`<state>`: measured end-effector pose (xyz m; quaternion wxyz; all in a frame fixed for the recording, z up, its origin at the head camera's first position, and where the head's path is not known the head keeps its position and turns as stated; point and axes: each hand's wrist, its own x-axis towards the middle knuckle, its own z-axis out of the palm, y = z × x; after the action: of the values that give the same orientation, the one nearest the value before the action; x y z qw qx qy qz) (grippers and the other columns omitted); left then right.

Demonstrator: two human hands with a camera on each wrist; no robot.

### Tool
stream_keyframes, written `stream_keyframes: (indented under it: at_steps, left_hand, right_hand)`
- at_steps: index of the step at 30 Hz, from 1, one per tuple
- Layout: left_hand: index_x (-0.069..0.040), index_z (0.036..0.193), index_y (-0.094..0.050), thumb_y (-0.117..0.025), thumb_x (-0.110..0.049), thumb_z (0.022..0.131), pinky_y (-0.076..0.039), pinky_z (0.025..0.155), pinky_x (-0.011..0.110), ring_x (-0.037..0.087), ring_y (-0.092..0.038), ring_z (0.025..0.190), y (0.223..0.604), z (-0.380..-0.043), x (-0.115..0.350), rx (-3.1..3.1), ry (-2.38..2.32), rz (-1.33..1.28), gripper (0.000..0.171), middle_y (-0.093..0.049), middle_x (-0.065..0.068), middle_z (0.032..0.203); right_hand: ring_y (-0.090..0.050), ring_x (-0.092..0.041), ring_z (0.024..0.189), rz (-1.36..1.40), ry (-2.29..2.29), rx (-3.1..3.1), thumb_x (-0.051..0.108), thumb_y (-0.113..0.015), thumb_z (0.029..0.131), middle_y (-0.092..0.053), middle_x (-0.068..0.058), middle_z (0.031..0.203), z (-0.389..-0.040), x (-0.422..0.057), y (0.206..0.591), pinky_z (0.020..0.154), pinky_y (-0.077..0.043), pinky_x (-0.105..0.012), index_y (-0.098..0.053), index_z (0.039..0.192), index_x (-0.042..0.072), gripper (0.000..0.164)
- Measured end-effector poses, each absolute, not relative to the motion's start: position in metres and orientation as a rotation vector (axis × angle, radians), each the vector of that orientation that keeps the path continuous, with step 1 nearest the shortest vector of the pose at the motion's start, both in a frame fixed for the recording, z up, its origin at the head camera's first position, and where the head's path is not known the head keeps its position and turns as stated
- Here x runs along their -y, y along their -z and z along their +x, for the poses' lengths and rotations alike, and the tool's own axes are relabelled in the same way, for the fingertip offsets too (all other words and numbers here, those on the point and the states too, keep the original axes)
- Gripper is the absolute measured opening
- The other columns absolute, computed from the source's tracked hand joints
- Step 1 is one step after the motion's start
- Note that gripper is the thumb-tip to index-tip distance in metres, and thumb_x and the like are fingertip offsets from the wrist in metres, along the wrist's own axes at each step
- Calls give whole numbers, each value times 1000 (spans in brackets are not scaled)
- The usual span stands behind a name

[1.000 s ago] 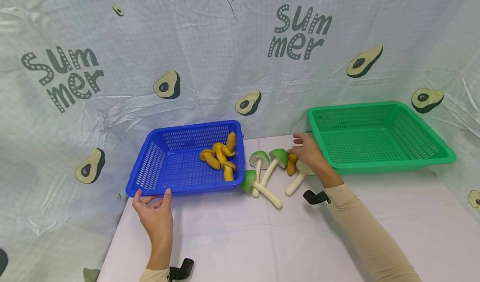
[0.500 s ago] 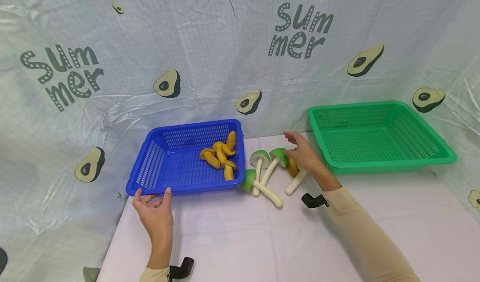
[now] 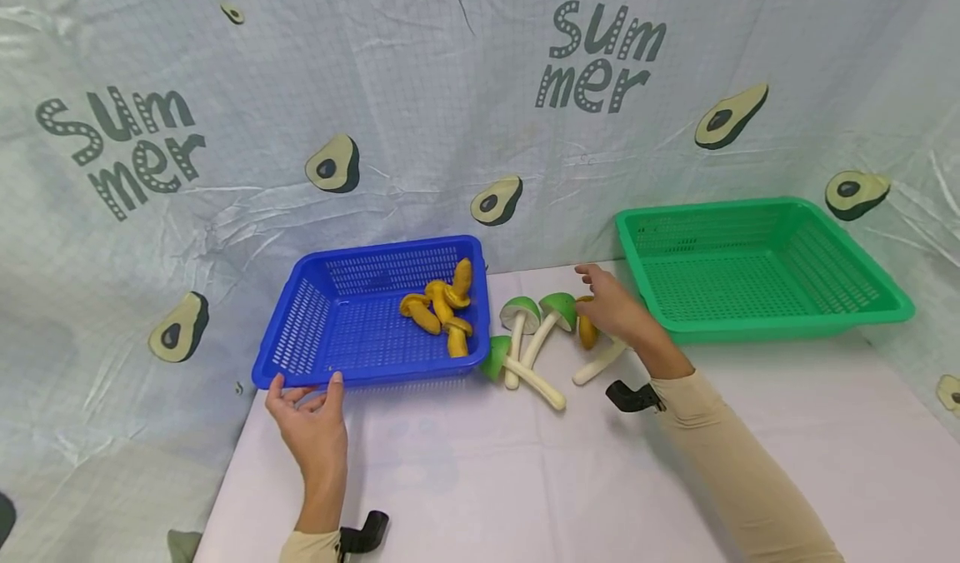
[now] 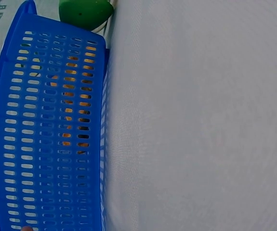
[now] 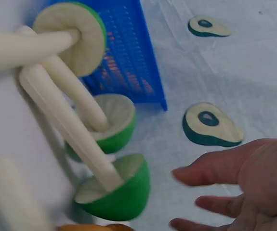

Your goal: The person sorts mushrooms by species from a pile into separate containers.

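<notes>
Fingers and thumb of the left hand [image 3: 309,434] pinch the near rim of the blue basket [image 3: 360,338], by its left corner; four yellow mushrooms [image 3: 439,303] lie inside, toward its right end; the right hand [image 3: 618,309], thumb and fingers parted wide, is above a loose yellow mushroom [image 3: 588,333] on the desk [image 3: 480,480]; three green-capped mushrooms [image 3: 558,306] lie between that hand and the blue basket; the green basket [image 3: 708,284] stands just right.

Blue basket [image 3: 360,330]; yellow mushrooms [image 3: 439,303]; green-capped mushrooms [image 3: 558,306]; avocado-print backdrop [image 3: 420,113].
</notes>
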<state>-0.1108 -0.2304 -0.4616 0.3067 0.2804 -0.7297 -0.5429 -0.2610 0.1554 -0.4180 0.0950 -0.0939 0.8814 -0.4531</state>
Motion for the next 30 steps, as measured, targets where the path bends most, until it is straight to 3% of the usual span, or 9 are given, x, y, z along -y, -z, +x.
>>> stream_keyframes:
  at_steps: [5, 9, 14, 21, 30]
  left_hand:
    - [-11, 157, -22, -73, -28, 95, -45, 66, 8, 6, -54, 83, 461, -111, 231, 1937, 1430, 740, 82, -44, 1, 113]
    - [-12, 158, -22, -72, -29, 95, -45, 66, 8, 6, -54, 84, 462, -110, 230, 1946, 1423, 742, 82, -43, -1, 112]
    - [-12, 158, -21, -72, -28, 95, -45, 67, 8, 6, -54, 83, 462, -110, 230, 1936, 1434, 732, 82, -43, -1, 112]
    - [-12, 157, -22, -73, -27, 95, -45, 67, 8, 7, -55, 84, 462, -111, 230, 1930, 1434, 724, 82, -44, -2, 111]
    - [-13, 158, -21, -72, -27, 96, -45, 67, 8, 5, -54, 84, 462, -110, 229, 1936, 1424, 725, 81, -44, 1, 113]
  right_hand:
    - [-19, -43, 151, -348, 1547, -2607, 3, -58, 101, -19, -27, 162, -260, -147, 442, 120, -24, -58, -18, 159, -1, 71]
    - [-10, -39, 154, -326, 1640, -2616, -2, -46, 103, -10, -25, 165, -256, -142, 461, 122, -17, -56, -10, 161, 2, 69]
    - [-13, -42, 152, -201, 1597, -2612, -11, -36, 96, -6, -28, 164, -252, -143, 466, 122, -18, -55, -5, 161, 1, 73]
    - [-38, -41, 135, -140, 1516, -2633, -7, -51, 95, -26, -29, 158, -249, -153, 467, 112, -34, -54, -26, 158, 0, 68]
    - [-46, -47, 130, -183, 1255, -2812, -7, -69, 87, -46, -32, 143, -246, -160, 464, 108, -40, -57, -48, 144, -6, 61]
